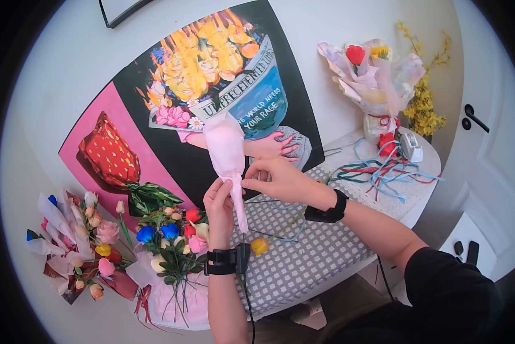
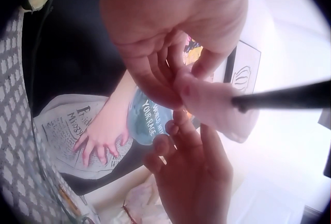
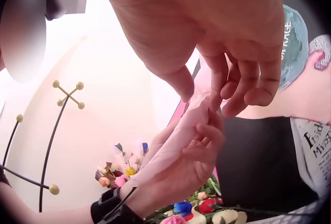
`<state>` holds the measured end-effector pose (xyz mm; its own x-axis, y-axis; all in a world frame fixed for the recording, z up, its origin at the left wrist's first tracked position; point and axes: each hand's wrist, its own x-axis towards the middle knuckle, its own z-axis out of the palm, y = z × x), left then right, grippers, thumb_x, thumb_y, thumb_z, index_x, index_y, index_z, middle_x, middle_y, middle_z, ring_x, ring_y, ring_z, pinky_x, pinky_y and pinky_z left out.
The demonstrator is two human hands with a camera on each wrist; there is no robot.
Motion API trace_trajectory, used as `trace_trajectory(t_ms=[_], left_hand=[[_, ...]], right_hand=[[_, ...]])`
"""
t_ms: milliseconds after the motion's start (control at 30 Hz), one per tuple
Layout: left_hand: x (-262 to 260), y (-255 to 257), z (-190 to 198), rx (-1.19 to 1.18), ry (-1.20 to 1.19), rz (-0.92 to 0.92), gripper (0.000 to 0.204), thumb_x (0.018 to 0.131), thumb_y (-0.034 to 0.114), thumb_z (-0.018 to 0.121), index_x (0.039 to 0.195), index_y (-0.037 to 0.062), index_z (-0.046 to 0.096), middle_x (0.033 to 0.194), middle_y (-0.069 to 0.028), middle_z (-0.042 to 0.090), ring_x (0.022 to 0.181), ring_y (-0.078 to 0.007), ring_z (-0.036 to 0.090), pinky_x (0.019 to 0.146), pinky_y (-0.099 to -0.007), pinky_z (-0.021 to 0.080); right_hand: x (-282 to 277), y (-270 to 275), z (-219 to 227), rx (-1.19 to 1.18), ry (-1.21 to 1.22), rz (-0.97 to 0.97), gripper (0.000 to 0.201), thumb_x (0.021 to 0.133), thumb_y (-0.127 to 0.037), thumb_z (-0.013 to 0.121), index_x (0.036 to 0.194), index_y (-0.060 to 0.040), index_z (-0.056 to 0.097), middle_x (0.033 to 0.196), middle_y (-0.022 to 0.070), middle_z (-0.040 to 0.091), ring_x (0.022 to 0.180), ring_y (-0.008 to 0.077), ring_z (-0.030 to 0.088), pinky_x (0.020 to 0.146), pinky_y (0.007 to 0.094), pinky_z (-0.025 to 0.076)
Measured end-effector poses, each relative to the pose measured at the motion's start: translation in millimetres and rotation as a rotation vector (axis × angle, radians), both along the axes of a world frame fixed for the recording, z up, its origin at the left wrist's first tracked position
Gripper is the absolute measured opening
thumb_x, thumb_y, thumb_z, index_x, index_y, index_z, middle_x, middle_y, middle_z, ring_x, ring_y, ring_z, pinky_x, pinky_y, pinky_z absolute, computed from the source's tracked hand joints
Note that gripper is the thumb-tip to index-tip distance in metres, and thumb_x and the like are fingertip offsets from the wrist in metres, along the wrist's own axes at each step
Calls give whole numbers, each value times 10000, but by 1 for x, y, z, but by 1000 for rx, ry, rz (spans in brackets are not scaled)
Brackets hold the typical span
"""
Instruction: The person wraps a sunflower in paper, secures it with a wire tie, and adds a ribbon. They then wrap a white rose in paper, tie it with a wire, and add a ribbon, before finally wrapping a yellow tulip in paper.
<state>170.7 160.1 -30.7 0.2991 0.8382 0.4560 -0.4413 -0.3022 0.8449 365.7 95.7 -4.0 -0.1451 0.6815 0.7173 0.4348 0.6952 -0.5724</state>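
Note:
A pink wrapped bundle of soft paper [image 1: 226,146] stands upright before me, wide and puffed at the top and gathered into a narrow, twisted tail. My left hand [image 1: 217,202] grips its neck, thumb in front and fingers behind. From the other side, my right hand [image 1: 281,179] pinches at the same neck with thumb and fingertips, as the right wrist view shows the paper [image 3: 181,136] running down between both hands. A thin dark stem [image 2: 284,97] sticks out of the tail's lower end. What lies inside the wrapping is hidden.
Artificial flowers [image 1: 171,243] and wrapped bouquets [image 1: 77,246] crowd the left. A checked cloth [image 1: 315,241] covers the table, with a yellow tulip [image 1: 260,246] on it. Ribbons [image 1: 383,172], a tape dispenser [image 1: 410,148] and a bouquet [image 1: 378,86] are at right; a painting [image 1: 171,166] leans behind.

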Motion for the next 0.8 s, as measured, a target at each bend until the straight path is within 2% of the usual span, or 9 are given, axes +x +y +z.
trace_trajectory(t_ms=[100, 167, 400, 467, 600, 700, 800], left_hand=[[2, -5, 3, -6, 17, -39, 276, 1016, 225, 584, 1147, -11, 639, 828, -75, 690, 631, -114, 637, 526, -234, 492], [2, -9, 5, -53, 5, -98, 294, 1022, 236, 565, 1162, -13, 631, 840, -72, 679, 646, -116, 628, 536, -244, 491], [5, -12, 2, -71, 13, -160, 328, 1033, 287, 555, 1166, -5, 624, 861, -61, 652, 667, -117, 601, 530, -254, 473], [3, -13, 1, -67, -34, -259, 311, 1038, 242, 561, 1189, -22, 624, 879, -72, 669, 663, -125, 635, 538, -261, 515], [6, -18, 4, -50, -12, -242, 320, 1044, 259, 553, 1188, -18, 625, 873, -69, 657, 653, -122, 626, 530, -255, 508], [9, -19, 4, -80, -21, -208, 318, 1044, 265, 554, 1185, -11, 628, 871, -66, 653, 612, -122, 606, 519, -248, 498], [6, -18, 5, -41, 46, -229, 349, 1030, 322, 563, 1191, 15, 608, 868, -38, 624, 666, -92, 575, 507, -235, 442]], right_hand=[[-2, 7, -8, -73, 67, 92, 165, 944, -157, 728, 929, 5, 705, 867, 40, 605, 735, 120, 599, 662, 279, 480], [-5, 8, -12, -137, 221, 177, 194, 921, -162, 724, 909, 31, 712, 884, 68, 614, 759, 146, 608, 664, 298, 469], [-9, 6, -12, -151, 291, 182, 204, 910, -169, 749, 876, 28, 710, 800, 48, 656, 700, 118, 595, 627, 287, 465], [-9, 4, -12, -150, 269, 117, 274, 891, -238, 787, 854, 22, 709, 742, 47, 663, 669, 108, 588, 596, 288, 458], [-5, 10, -17, -205, 289, 90, 365, 861, -327, 822, 822, 17, 704, 704, 43, 645, 623, 103, 577, 565, 283, 448], [-1, 15, -21, -312, 272, 100, 429, 858, -399, 821, 821, 13, 711, 675, 32, 632, 590, 98, 575, 544, 270, 440], [2, 15, -22, -397, 268, 131, 473, 871, -448, 802, 827, 15, 717, 672, 27, 629, 586, 95, 587, 529, 265, 436]])
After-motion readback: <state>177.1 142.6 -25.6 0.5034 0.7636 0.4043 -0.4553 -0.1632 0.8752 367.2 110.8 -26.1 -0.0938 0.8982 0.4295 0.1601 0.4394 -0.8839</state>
